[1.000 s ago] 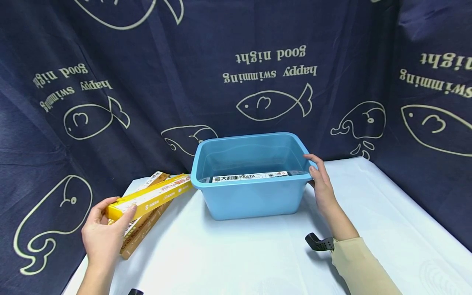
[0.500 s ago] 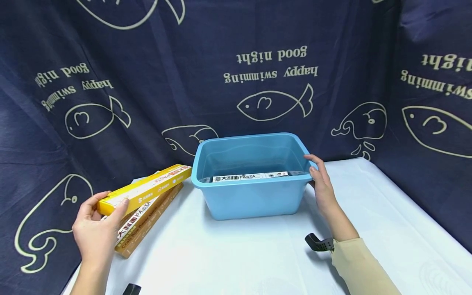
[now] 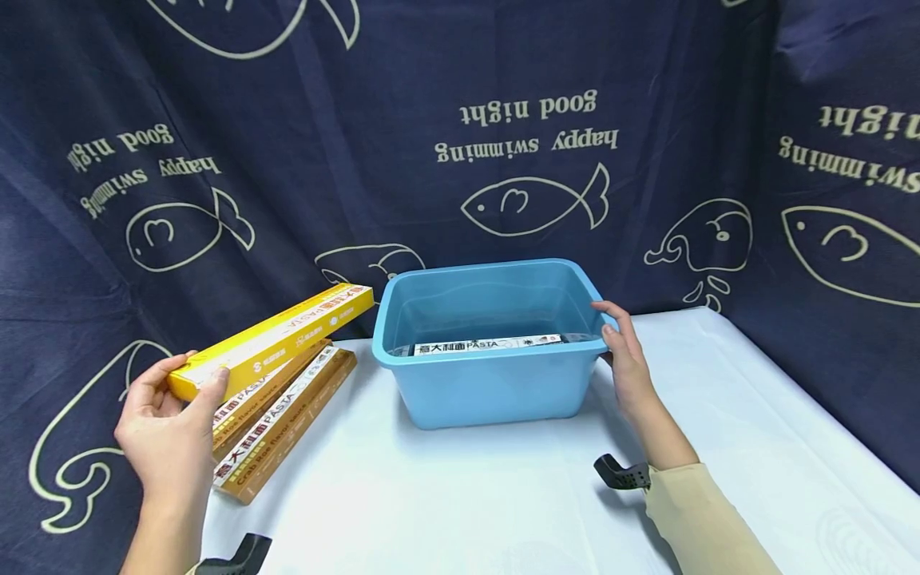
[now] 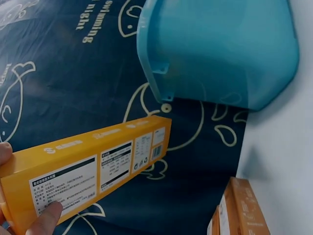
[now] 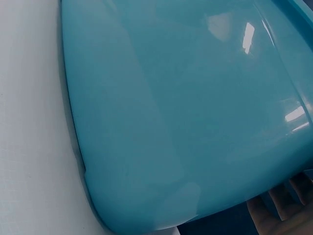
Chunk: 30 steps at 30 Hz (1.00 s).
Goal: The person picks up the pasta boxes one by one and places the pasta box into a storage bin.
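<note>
Left hand (image 3: 168,431) — grip clamped on near end of yellow box (image 3: 276,339), which is raised over two brown boxes (image 3: 291,427) on white desk (image 3: 431,495), left of blue tub (image 3: 496,391). Right hand (image 3: 628,353) — grip clasped on tub's right rim; pasta box (image 3: 489,345) lies inside tub

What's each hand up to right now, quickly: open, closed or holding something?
Left hand: closed, holding a yellow box by its near end.
Right hand: closed on the right edge of the blue tub.
</note>
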### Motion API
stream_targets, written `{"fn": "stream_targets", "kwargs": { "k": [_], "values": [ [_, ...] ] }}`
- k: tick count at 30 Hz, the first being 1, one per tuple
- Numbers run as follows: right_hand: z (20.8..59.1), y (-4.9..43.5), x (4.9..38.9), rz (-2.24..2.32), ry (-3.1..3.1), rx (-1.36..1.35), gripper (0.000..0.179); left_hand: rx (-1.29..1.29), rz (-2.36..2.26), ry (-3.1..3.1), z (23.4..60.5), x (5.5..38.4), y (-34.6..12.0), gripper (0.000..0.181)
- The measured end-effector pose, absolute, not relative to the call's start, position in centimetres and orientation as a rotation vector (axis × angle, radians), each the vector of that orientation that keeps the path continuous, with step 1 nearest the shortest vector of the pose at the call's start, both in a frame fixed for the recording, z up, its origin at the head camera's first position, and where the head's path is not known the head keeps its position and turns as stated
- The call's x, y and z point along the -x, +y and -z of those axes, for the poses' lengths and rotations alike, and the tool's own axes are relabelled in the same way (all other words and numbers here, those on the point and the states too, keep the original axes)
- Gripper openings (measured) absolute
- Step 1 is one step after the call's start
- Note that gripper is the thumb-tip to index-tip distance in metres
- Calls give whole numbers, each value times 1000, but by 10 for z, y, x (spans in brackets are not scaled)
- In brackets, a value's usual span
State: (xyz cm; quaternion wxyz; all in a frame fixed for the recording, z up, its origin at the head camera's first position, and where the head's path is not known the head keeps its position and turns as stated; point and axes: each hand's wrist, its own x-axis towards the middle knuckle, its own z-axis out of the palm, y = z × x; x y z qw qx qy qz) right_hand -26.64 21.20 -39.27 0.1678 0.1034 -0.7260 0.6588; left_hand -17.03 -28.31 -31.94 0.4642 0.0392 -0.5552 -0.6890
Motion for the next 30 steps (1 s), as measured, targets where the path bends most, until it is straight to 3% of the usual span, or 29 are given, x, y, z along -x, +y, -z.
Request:
{"fn": "stream_targets", "kwargs": {
  "k": [30],
  "values": [
    [391, 212, 266, -1852, -2092, -283, 49, 49, 1810, -1367, 317, 187, -254, 47]
  ]
}}
